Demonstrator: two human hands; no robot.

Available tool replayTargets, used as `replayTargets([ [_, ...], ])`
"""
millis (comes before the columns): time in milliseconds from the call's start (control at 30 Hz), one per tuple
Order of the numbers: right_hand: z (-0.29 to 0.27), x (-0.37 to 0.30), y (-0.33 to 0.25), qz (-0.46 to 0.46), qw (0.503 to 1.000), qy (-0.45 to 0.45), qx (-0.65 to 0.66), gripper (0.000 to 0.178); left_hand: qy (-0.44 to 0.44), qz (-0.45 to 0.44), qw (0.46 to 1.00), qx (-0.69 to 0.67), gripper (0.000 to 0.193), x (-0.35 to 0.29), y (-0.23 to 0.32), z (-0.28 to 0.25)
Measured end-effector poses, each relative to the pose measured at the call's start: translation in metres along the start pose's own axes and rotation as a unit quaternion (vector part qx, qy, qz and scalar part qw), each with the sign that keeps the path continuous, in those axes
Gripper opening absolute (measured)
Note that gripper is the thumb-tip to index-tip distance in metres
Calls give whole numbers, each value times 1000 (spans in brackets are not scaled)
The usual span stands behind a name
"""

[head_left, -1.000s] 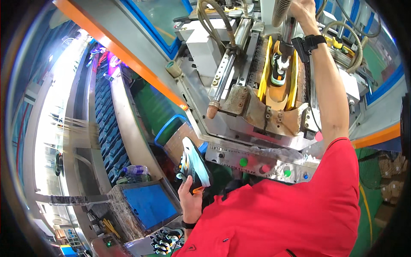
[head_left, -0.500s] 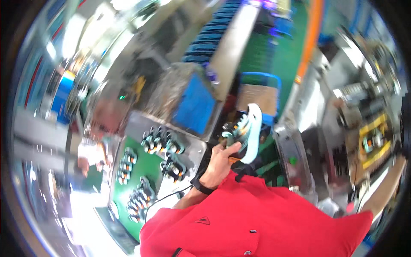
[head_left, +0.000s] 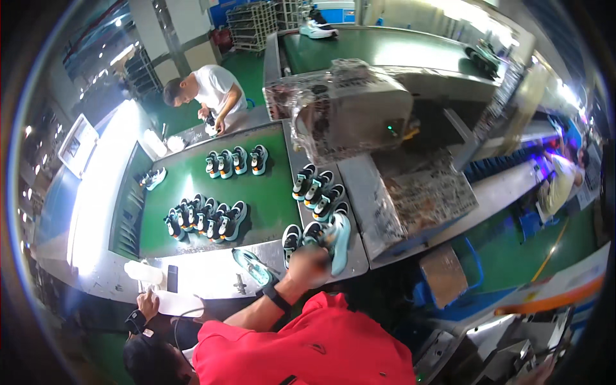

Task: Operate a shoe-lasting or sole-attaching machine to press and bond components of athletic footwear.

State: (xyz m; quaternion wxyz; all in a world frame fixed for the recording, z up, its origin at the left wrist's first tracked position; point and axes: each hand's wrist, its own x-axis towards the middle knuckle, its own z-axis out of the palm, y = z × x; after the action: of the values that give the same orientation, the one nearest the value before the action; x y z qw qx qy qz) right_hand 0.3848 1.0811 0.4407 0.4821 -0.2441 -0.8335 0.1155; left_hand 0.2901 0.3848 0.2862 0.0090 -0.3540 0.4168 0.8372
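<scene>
My left hand (head_left: 309, 264), smeared by motion and with a black band on its wrist, is closed on a sneaker (head_left: 341, 245) with a pale blue sole. The sneaker is tilted, sole to the right, at the metal table's near right corner. Right beside it stand several black sneakers (head_left: 319, 190) with white and orange details. To the left of my wrist lies a pale blue shoe part (head_left: 252, 265). At the lower right edge, a blurred bare hand (head_left: 544, 370) by a machine appears to be my right; its fingers cannot be made out.
Rows of sneakers (head_left: 206, 217) stand on the green belt (head_left: 256, 186). A person in white (head_left: 215, 96) handles a shoe across it. Close on my left, another person's hand (head_left: 148, 304) touches a white object (head_left: 179, 304). A plastic-wrapped machine (head_left: 350, 106) and a blue-framed cart (head_left: 444, 277) stand to the right.
My view has swung left toward the green belt. My left hand has carried the sneaker from beside the cart to the sneakers on the metal table.
</scene>
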Motion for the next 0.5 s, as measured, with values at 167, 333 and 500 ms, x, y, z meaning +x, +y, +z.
replayTargets([
  [167, 155, 69, -324, -135, 910, -270, 285, 34, 21, 99, 994, 28, 24, 147, 73, -39],
  [333, 312, 95, -623, -351, 808, -393, 263, 38, 171, 156, 972, 32, 23, 301, 127, -113],
  [500, 443, 79, -825, -490, 738, -411, 215, 56, 233, 137, 956, 112, 36, 430, 175, -145],
])
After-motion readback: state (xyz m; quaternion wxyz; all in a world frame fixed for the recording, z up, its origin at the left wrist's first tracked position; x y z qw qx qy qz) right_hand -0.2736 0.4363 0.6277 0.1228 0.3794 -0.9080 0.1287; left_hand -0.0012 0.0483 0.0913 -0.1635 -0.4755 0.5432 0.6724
